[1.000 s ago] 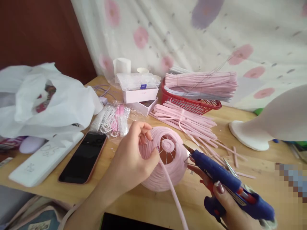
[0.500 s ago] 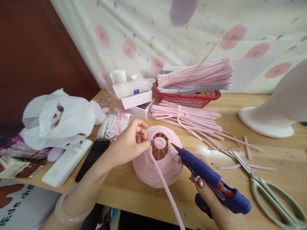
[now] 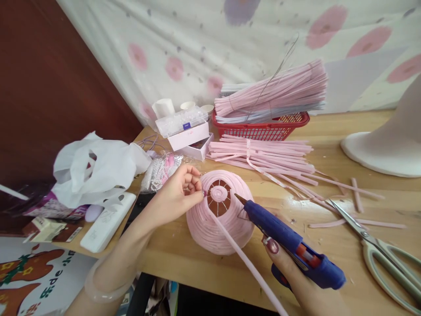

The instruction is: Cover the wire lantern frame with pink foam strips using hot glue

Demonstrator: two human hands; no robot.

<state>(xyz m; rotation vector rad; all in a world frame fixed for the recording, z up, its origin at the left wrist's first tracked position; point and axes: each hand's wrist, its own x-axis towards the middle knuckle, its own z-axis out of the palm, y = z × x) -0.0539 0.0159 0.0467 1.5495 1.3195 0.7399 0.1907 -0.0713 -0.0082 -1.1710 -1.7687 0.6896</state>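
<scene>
A round pink dome (image 3: pixel 204 232), wound with fuzzy strips over a wire frame, sits on the table. Its top opening shows bare wires and a small pink coil (image 3: pixel 219 193) in the centre. From the opening's left rim a loose pink fuzzy strip (image 3: pixel 245 259) runs down to the lower right. My left hand (image 3: pixel 184 188) is closed at the dome's upper left, thumb tip by the rim; whatever its fingers pinch is hidden. With my right hand (image 3: pixel 289 267) I grip a blue hot glue gun (image 3: pixel 276 228), its nozzle near the opening's right rim.
Scissors (image 3: pixel 365 235) lie open at the right, near cut strips (image 3: pixel 357 195). Behind the dome are a strip bundle (image 3: pixel 263 153) and a red basket (image 3: pixel 256 131). A white stand (image 3: pixel 378 151) is at far right. Boxes (image 3: pixel 189 136), bagged beads (image 3: pixel 161 171) and a white power bank (image 3: pixel 108 224) sit left.
The camera view has shifted, so the scissors and stand appear farther right. Both hands keep nearly the same places at the dome. The loose strip's lower end now lies farther right.
</scene>
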